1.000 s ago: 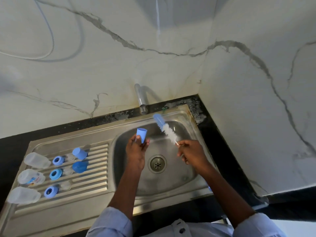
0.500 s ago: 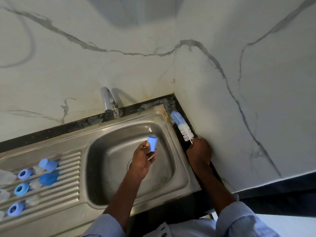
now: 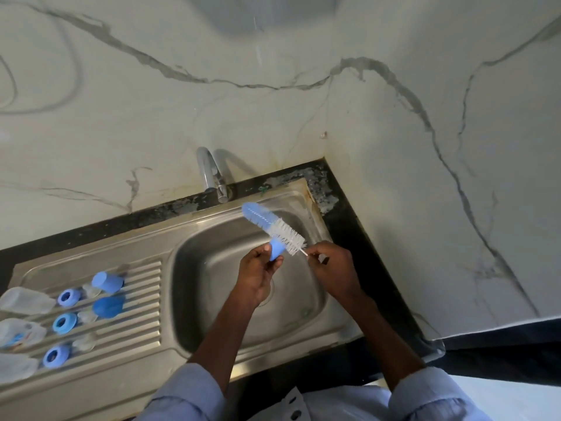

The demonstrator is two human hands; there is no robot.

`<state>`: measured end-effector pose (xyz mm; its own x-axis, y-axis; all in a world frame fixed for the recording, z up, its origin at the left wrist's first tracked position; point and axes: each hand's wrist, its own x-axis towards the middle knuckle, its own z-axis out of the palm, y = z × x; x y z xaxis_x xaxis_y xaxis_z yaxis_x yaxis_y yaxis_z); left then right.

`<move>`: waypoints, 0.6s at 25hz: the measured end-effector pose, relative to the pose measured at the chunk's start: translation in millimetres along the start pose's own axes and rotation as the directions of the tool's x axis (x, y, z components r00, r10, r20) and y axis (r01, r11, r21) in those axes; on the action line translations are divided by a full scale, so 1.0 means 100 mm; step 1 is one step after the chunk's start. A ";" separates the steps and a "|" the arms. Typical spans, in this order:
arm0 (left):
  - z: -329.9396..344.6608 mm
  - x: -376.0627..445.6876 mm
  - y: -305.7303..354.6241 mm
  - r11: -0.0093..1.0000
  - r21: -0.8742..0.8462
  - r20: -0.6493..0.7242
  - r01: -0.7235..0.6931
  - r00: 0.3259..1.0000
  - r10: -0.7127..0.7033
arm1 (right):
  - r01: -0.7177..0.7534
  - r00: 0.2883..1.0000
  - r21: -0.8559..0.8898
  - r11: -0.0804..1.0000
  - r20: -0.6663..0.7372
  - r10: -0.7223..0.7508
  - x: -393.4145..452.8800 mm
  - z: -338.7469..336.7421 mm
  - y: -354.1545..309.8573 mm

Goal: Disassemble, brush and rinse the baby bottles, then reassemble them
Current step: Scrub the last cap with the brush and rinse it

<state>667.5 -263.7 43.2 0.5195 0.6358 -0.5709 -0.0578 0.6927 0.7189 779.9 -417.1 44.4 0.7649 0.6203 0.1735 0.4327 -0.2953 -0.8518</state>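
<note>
The bottle brush (image 3: 273, 226) is blue at its tip and white-bristled nearer the handle; the cap (image 3: 277, 250) just under it is light blue. On the ribbed steel-grey drainboard (image 3: 142, 302) left of the sink basin lie three blue collar rings (image 3: 64, 323), two blue caps (image 3: 107, 282) and clear, frosted bottles (image 3: 25, 300). The wall (image 3: 273, 117) is white marble with grey veins; the sleeves (image 3: 182, 396) are pale blue.

We see small blue cap (image 3: 277, 250) upright over sink basin, bottle brush (image 3: 273, 226) slanting across its top. Three clear bottles (image 3: 25, 300), blue rings (image 3: 64, 323), two caps (image 3: 107, 282) on drainboard at left.
</note>
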 end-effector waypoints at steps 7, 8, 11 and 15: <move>-0.08 -0.01 0.17 0.986 -0.157 0.029 0.053 0.998 -0.049 | -0.220 0.970 -0.227 0.949 -0.149 0.190 0.02 0.01 -0.03; -0.08 -0.01 0.18 0.987 -0.148 0.036 0.069 0.997 -0.065 | -0.254 0.959 -0.260 0.932 -0.190 0.209 0.03 -0.05 0.01; -0.07 0.01 0.16 0.996 -0.014 0.039 0.087 0.995 -0.087 | -0.330 0.936 -0.368 0.869 -0.250 0.249 0.05 -0.25 0.14; -0.06 0.02 0.09 0.995 -0.056 0.080 0.077 0.994 -0.072 | -0.410 0.911 -0.459 0.788 -0.251 0.328 0.08 -0.35 0.27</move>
<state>663.1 -254.0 45.9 0.5884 0.5550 -0.5880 -0.0656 0.7576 0.6494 815.1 -445.6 40.1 0.9582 0.2861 0.0026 0.2464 -0.8208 -0.5154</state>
